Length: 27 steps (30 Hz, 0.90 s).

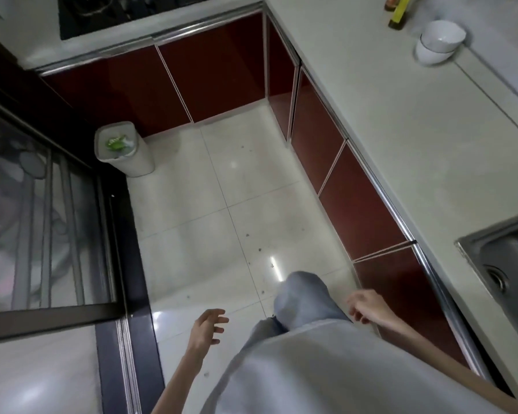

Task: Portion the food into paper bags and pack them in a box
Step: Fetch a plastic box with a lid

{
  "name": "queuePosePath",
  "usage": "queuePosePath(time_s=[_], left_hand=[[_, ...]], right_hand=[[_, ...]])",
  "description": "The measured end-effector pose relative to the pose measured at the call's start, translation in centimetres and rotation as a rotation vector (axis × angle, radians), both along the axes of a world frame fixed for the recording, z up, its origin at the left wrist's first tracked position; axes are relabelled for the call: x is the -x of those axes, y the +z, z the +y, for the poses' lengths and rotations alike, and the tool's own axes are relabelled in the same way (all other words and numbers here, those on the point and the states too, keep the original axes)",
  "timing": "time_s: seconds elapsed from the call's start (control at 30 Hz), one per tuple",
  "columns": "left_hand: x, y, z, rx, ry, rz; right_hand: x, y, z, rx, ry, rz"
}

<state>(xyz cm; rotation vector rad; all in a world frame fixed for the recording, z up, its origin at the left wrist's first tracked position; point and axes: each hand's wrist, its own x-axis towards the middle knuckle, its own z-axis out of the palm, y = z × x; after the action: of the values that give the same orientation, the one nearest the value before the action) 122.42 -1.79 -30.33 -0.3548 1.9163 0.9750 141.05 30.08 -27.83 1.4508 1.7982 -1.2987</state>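
Our left hand (205, 325) and right hand (364, 306) hang relaxed, holding nothing. Stacked bowls (438, 41) sit at 1 o'clock on the surface (401, 115). No food or bags apparently visible; portioning may stall.

- No legible text, brand, number or sign found anywhere in the view.
- Yellow label on the dark bottle (397, 14) at 1 o'clock on the countertop (401, 115): too blurred to read.
- Green printed wrapper in the waste bin (123, 153) at 10 o'clock: markings too small to make out.
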Motion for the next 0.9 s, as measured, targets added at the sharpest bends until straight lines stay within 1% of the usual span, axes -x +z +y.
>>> queuePosePath(time_s=[0.17,0.37,0.47,0.6,0.7,0.8,0.9], left_hand=[[8.8,-0.7,4.1,0.005,-0.022,0.022],[20.7,-0.3,10.0,-0.011,0.010,0.095],[25.6,0.6,12.7,-0.024,0.054,0.089],[31.0,0.9,15.3,-0.034,0.109,0.096],[33.4,0.6,16.6,-0.013,0.170,0.054],[35.4,-0.2,17.5,-0.004,0.212,0.013],[38.5,-1.2,19.0,0.023,0.235,-0.024]], right_hand=[[2.1,-2.1,2.0,0.043,-0.067,-0.113],[10.2,-4.1,6.9,0.075,-0.102,-0.149],[16.7,-4.3,10.3,0.081,-0.111,-0.114],[27.7,-3.1,15.6,0.048,-0.029,0.031],[34.2,-2.0,19.5,-0.009,0.017,0.129],[38.9,-2.0,22.6,-0.040,0.060,0.176],[42.0,-3.2,24.7,-0.066,0.066,0.149]])
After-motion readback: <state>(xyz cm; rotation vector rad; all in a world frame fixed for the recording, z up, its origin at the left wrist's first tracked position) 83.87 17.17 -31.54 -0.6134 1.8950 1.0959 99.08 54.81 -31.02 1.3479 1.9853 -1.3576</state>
